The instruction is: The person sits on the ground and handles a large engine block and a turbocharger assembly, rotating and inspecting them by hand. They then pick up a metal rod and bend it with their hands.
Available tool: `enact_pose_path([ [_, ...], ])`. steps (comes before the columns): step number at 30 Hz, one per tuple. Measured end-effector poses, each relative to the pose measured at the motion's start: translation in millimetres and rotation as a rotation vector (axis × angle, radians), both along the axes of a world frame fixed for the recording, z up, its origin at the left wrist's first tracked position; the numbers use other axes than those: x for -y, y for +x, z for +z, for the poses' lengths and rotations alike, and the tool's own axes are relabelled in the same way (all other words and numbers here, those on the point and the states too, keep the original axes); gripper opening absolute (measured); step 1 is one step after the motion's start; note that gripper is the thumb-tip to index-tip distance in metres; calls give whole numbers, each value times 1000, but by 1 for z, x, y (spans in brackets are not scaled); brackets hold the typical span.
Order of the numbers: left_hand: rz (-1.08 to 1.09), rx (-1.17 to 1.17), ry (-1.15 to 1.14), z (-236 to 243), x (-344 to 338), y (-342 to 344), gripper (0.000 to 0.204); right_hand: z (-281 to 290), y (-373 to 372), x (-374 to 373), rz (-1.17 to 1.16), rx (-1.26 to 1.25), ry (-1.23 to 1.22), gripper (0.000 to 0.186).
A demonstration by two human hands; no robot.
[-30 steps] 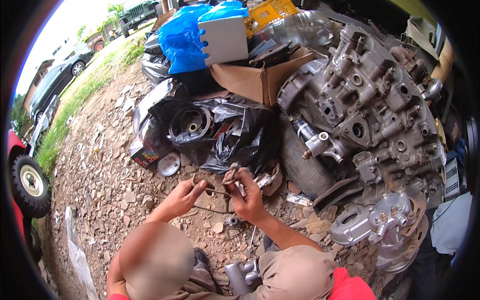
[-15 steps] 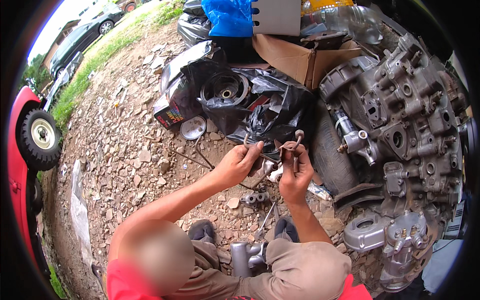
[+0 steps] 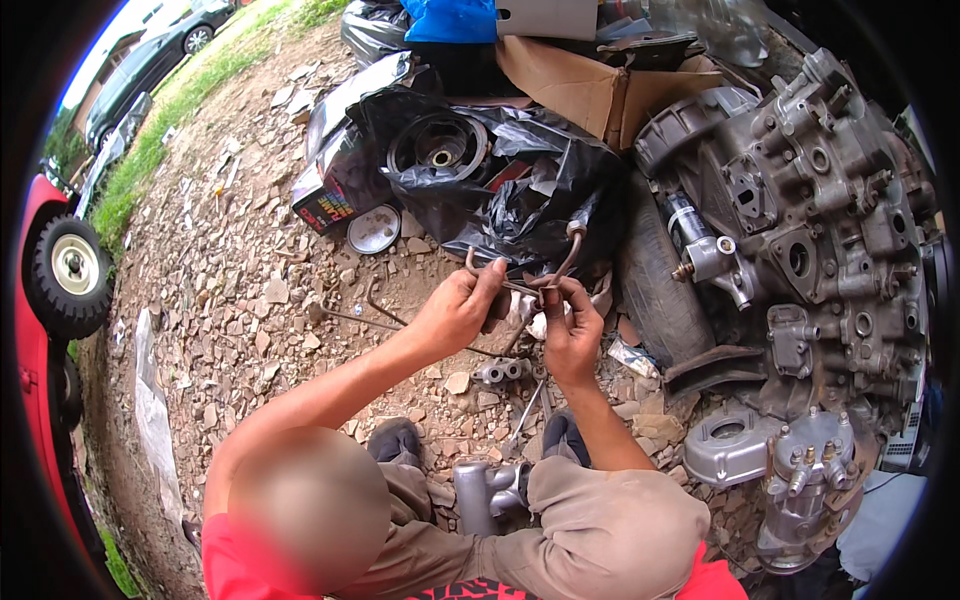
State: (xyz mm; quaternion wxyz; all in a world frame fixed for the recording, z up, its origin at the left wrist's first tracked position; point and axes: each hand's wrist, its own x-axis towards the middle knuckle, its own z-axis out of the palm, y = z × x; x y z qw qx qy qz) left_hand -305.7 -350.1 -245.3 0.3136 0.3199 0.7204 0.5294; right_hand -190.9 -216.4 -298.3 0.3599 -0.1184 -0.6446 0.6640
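Observation:
My left hand is closed around thin bent metal pipes, with its thumb laid along the top. Opposite it, my right hand pinches the same pipes at a small rusty plate or clamp. One pipe rises past my right fingers and ends in a nut. Long bent lengths reach out to the left beyond my left wrist; how they join is hidden by my hands. Below the hands, a small grey metal part with round holes lies on the stones.
A large grey engine fills the right side, beside a tyre. Ahead lie a black plastic bag with a pulley-like wheel and a cardboard box. A grey pipe fitting stands between my feet; a red vehicle is at left.
The whole view has shifted slightly, so the scene sits higher and further left. Both hands keep their grip; the nut end of the pipe has moved a little away and to the left.

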Motion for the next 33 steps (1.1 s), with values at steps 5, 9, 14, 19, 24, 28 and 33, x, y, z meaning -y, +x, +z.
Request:
enact_pose_path([
  [5,-17,-94,-8,2,9,-6,64,57,4,-14,-135,-151,279,11],
  [9,14,13,13,-3,5,-2,63,-1,0,3,10,-57,152,13],
  [14,18,-53,91,-10,4,8,60,50,9,-1,-46,-115,142,10],
  [19,7,-15,-1,-4,3,6,62,1,5,-3,-40,40,138,15],
  [24,-118,54,124,2,7,-13,73,7,0,-5,-104,-29,303,15],
  [28,66,-4,194,9,23,-44,68,9,1,-7,-139,-58,276,15],
  [33,551,-448,115,-4,48,-86,42,21,-2,-8,-141,-127,358,11],
])
